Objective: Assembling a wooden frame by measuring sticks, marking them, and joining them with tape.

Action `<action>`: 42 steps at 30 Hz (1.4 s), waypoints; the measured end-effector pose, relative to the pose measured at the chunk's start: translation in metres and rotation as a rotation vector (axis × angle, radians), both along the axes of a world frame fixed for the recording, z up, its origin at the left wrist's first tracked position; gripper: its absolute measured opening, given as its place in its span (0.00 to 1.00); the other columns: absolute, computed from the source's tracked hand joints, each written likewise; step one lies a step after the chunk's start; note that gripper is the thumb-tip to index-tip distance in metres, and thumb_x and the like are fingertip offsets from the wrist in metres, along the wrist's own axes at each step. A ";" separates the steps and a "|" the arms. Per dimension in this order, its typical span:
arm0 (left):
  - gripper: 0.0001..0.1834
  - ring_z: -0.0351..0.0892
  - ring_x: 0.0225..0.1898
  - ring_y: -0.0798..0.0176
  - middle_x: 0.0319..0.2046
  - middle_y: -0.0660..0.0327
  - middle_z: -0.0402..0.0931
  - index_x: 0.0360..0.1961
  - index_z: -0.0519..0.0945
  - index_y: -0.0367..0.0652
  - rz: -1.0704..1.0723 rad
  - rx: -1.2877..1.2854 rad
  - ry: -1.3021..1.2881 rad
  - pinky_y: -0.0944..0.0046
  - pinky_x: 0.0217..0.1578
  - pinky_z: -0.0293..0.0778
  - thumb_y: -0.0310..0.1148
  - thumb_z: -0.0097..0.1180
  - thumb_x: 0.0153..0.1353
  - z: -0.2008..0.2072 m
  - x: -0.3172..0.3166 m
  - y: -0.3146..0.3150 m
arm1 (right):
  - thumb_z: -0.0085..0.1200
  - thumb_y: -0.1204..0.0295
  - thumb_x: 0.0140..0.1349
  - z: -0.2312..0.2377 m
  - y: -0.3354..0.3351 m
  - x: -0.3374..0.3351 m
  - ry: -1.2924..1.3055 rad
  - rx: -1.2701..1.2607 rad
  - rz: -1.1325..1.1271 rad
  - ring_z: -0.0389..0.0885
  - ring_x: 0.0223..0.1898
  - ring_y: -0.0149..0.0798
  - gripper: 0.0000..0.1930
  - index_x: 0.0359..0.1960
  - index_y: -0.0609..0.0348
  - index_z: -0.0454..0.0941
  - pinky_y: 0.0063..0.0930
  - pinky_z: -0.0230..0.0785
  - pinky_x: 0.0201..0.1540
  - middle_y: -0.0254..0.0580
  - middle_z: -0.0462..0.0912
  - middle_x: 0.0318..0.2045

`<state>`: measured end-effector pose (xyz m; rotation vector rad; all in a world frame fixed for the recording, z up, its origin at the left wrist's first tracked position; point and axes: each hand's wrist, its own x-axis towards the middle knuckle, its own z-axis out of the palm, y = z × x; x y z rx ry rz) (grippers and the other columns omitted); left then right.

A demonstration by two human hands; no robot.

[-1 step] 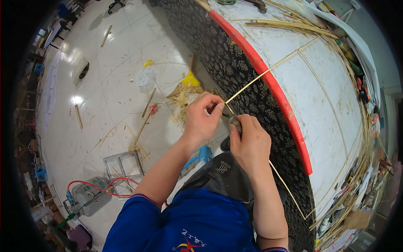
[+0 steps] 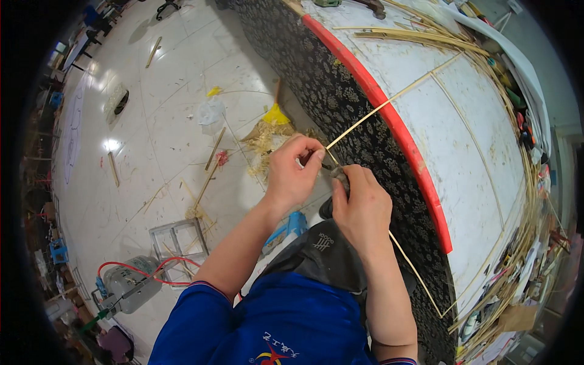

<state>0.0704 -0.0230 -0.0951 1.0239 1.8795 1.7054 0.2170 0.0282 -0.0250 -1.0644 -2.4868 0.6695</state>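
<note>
A frame of thin bamboo strips (image 2: 360, 125) reaches from my hands over the red table edge onto the white tabletop. Its near side comes out past my right wrist and bends at a corner beside the table's side. My left hand (image 2: 294, 169) is closed in a pinch at the frame's near corner, thumb against forefinger. Just below it, my right hand (image 2: 364, 205) is closed around the strip together with a small greyish piece (image 2: 340, 174), whose kind I cannot make out. My right fingers partly hide both.
The white table (image 2: 420, 137) has a red edge and a dark patterned skirt. Bamboo strips (image 2: 523, 267) are heaped along its far side. A broom (image 2: 277, 114), shavings, loose sticks and a grey metal frame (image 2: 179, 237) lie on the floor, near a tank (image 2: 134, 283) with a red hose.
</note>
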 end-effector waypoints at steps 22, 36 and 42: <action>0.08 0.69 0.23 0.73 0.26 0.65 0.76 0.38 0.78 0.39 -0.048 -0.201 -0.316 0.73 0.25 0.65 0.33 0.54 0.71 -0.007 -0.035 -0.054 | 0.63 0.76 0.59 0.021 -0.062 0.146 0.386 -0.515 -0.353 0.79 0.36 0.29 0.16 0.48 0.66 0.75 0.22 0.71 0.42 0.41 0.81 0.39; 0.09 0.59 0.16 0.73 0.20 0.64 0.70 0.41 0.75 0.40 -0.569 0.206 -0.859 0.71 0.19 0.58 0.35 0.48 0.73 0.137 0.073 -0.013 | 0.60 0.75 0.62 0.039 -0.102 0.204 1.018 -0.781 -0.421 0.82 0.31 0.31 0.17 0.50 0.66 0.71 0.25 0.77 0.35 0.47 0.81 0.42; 0.09 0.61 0.16 0.74 0.20 0.63 0.70 0.41 0.75 0.38 -0.875 0.067 -0.890 0.72 0.18 0.59 0.33 0.49 0.73 0.167 0.172 -0.014 | 0.54 0.77 0.68 0.058 -0.092 0.199 1.176 -0.871 -0.303 0.84 0.33 0.33 0.16 0.56 0.63 0.68 0.29 0.80 0.36 0.44 0.81 0.42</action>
